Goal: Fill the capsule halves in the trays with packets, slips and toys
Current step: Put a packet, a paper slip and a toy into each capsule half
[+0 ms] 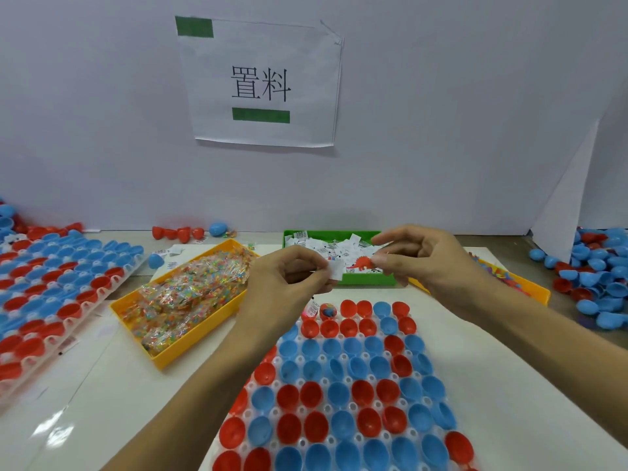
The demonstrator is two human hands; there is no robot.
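A clear tray [316, 385] of red and blue capsule halves lies in front of me; a half [328, 311] in the far row holds a toy and packet. Above its far edge my left hand [289, 277] pinches a white paper slip [336, 269]. My right hand [424, 256] pinches a small red dinosaur toy [364, 262] just right of the slip. Behind them sits the green bin [367, 278] of slips. A yellow bin [190, 300] of candy packets stands at the left, and a yellow bin [530, 287] of toys at the right, partly hidden by my right forearm.
A second filled tray [54, 294] of capsule halves lies at the far left. Loose blue and red halves [598, 287] pile at the right edge. A few red halves [176, 232] lie by the back wall, where a paper sign [261, 83] hangs.
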